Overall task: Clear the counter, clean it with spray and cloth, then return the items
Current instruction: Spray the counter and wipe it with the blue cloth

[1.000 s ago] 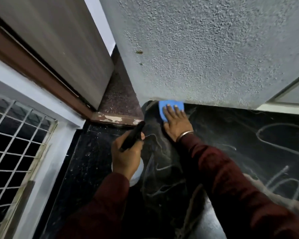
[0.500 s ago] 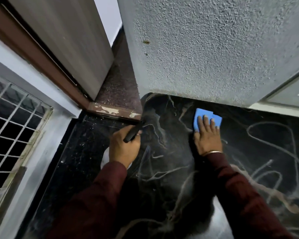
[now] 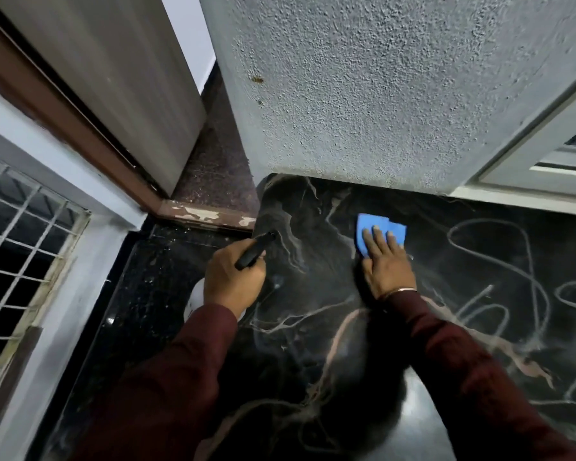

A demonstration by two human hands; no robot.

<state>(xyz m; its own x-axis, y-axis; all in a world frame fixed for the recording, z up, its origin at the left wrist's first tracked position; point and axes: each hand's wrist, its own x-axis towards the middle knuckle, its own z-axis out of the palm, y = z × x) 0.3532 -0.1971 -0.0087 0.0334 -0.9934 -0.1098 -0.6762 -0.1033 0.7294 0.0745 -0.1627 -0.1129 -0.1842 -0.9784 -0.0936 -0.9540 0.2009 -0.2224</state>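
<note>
A black marble counter (image 3: 313, 327) with pale veins fills the lower view. My right hand (image 3: 388, 266) lies flat on a folded blue cloth (image 3: 376, 229), pressing it onto the counter near the back wall. My left hand (image 3: 233, 282) is closed around a spray bottle; its black nozzle (image 3: 256, 249) sticks out above my knuckles and its white body (image 3: 197, 294) shows beneath the hand, mostly hidden. Both arms wear dark red sleeves.
A rough grey wall (image 3: 379, 94) rises straight behind the counter. A brown door frame (image 3: 80, 144) and a grilled window (image 3: 17, 247) stand at the left. A white window frame (image 3: 529, 181) sits at the back right. Wet swirl marks (image 3: 512, 277) cover the counter's right side.
My right hand slid the blue cloth from the back-left corner of the counter to the right along the wall, then held there. My left hand with the bottle stayed about where it was.
</note>
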